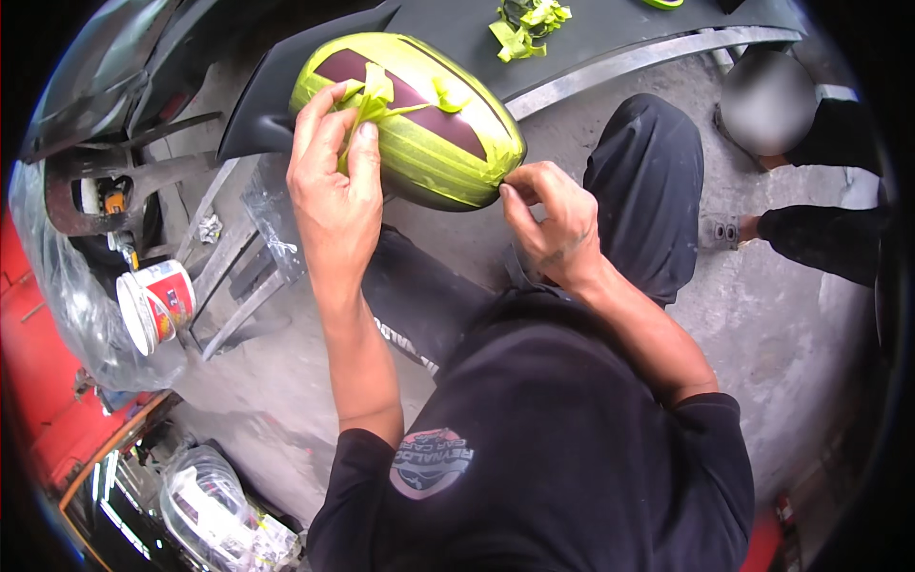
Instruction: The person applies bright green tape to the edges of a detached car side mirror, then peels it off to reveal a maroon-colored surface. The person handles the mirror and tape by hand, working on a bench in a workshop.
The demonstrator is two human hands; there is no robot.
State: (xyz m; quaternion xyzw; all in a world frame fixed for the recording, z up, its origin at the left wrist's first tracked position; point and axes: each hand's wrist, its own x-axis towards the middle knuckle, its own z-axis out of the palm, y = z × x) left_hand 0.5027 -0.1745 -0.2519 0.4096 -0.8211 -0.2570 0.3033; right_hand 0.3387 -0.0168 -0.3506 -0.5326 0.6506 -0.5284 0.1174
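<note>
A car side mirror, dark maroon and largely covered in yellow-green masking tape, lies in front of me with its black base at the left. My left hand is closed on a loose, crumpled strip of the tape above the mirror's face. Bare maroon shows beside that strip. At the mirror's lower right corner, my right hand pinches the tape's edge between thumb and forefinger. Another curled tape end sticks up from the surface.
Crumpled tape sits on a dark panel at the back. A metal stand and a white-and-red bucket are at left. Plastic-wrapped parts lie lower left. Another person's legs are at right.
</note>
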